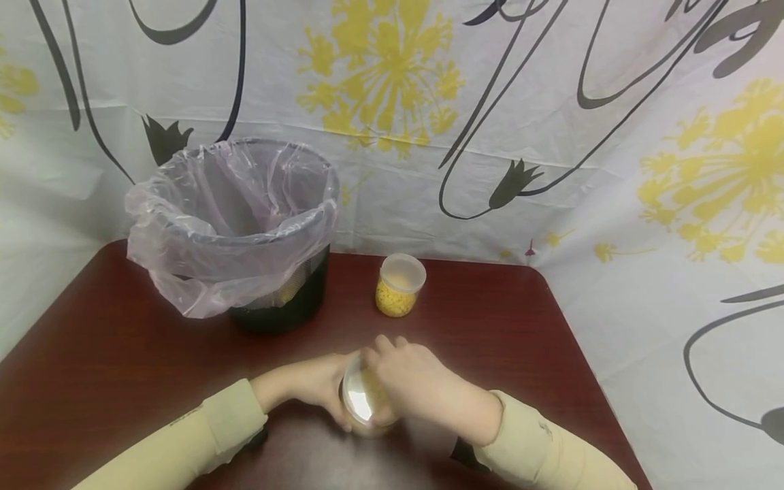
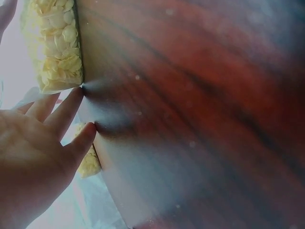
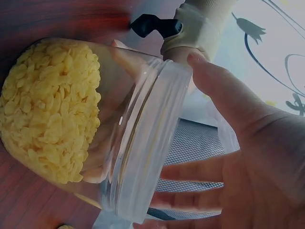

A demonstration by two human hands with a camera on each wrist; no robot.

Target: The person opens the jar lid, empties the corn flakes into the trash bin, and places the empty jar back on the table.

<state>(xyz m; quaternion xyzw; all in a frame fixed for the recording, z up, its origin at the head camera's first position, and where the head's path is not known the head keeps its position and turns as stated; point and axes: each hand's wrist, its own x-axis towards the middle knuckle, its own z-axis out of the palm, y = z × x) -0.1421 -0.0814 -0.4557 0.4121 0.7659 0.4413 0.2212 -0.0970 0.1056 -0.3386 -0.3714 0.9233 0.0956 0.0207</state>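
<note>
A clear plastic jar [image 3: 112, 71] stands upright on the table, partly filled with yellow flakes [image 3: 50, 109]. Its translucent screw lid [image 3: 152, 138] sits on top. My left hand [image 1: 315, 384] holds the jar's side, thumb toward me and fingers on the far side. From above, my right hand [image 1: 407, 378] grips the lid, with the thumb at one edge and the fingers across the opposite edge. In the left wrist view the left fingers reach to the jar's lower part, where flakes [image 2: 55, 47] show. The right hand hides part of the lid in the head view.
A smaller lidded jar [image 1: 398, 286] with yellow contents stands farther back on the dark red table [image 1: 490, 306]. At the back left is a black mesh bin [image 1: 300, 299] with a translucent pinkish liner [image 1: 245, 262] over its rim. A patterned curtain [image 1: 551, 136] hangs behind.
</note>
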